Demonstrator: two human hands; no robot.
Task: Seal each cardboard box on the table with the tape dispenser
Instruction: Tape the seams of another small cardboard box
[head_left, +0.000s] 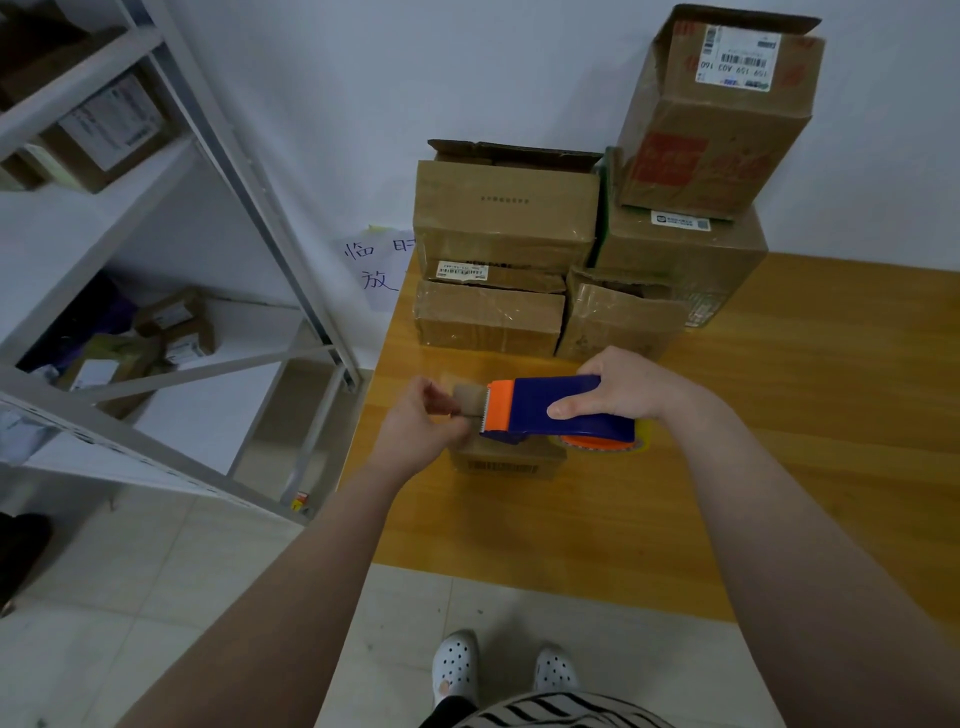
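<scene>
My right hand (621, 387) grips a blue and orange tape dispenser (545, 408) over a small cardboard box (506, 460) near the table's left front. My left hand (421, 423) pinches the free end of the clear tape (465, 400) just left of the dispenser's orange toothed blade. The small box lies mostly hidden under both hands and the dispenser; only its front face with a barcode shows. Behind it several larger cardboard boxes (506, 213) are stacked against the wall, some with open flaps.
The wooden table (779, 415) stretches to the right of the hands. A white metal shelf rack (156, 260) holding parcels stands at the left. A paper note with handwriting (376, 265) hangs on the wall behind the table's left corner. White tiled floor lies below.
</scene>
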